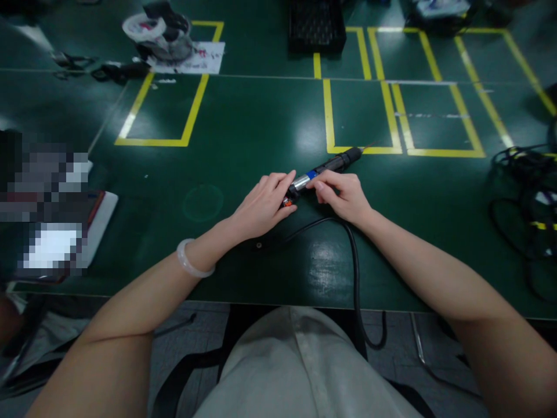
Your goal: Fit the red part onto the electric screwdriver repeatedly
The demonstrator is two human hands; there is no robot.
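A pen-shaped electric screwdriver (334,165), black with a silver section and a blue band, lies slantwise on the green table with its thin tip pointing to the upper right. My left hand (264,204) is closed around its rear end, forefinger above and thumb below; a small orange-red part (286,202) shows between them. Curled fingers of my right hand (343,194) touch the silver section near the blue band. Part of the tool's underside is hidden by my hands. A black cable (353,255) curves over the table and hangs off the front edge.
Yellow tape frames (152,142) mark the green table (256,122). A black crate (317,29) and tape rolls (150,32) on a paper sheet stand at the back. Coiled black cables (528,191) lie right; a blurred-out device (52,244) lies left.
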